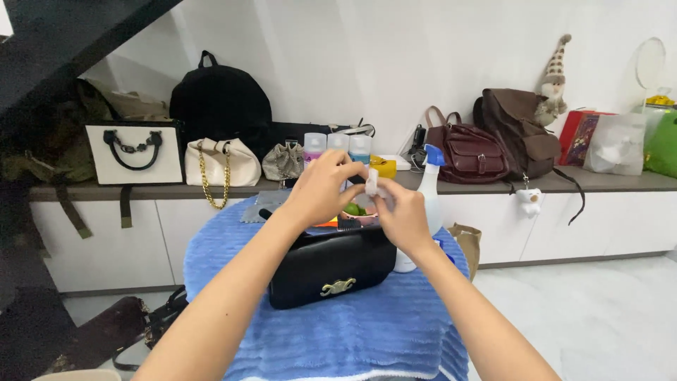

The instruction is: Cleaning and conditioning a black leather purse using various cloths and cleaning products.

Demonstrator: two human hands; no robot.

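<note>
Both hands (360,187) on small white bottle (371,181)

free: blue towel (338,331) front | blocked: black handbag (331,264), spray bottle (429,185)

Under my fingers: black handbag (331,267) with a gold clasp, lying on the blue towel (352,331) over the tabletop.
Just right of my fingers: white spray bottle (428,185) with a blue nozzle.
Beyond my fingers: three small bottles (338,143) on the shelf (620,182).
Far left: cream chain bag (222,162), black backpack (220,99).
Far right: maroon satchel (469,152), brown backpack (518,130), plush doll (553,81).
</note>
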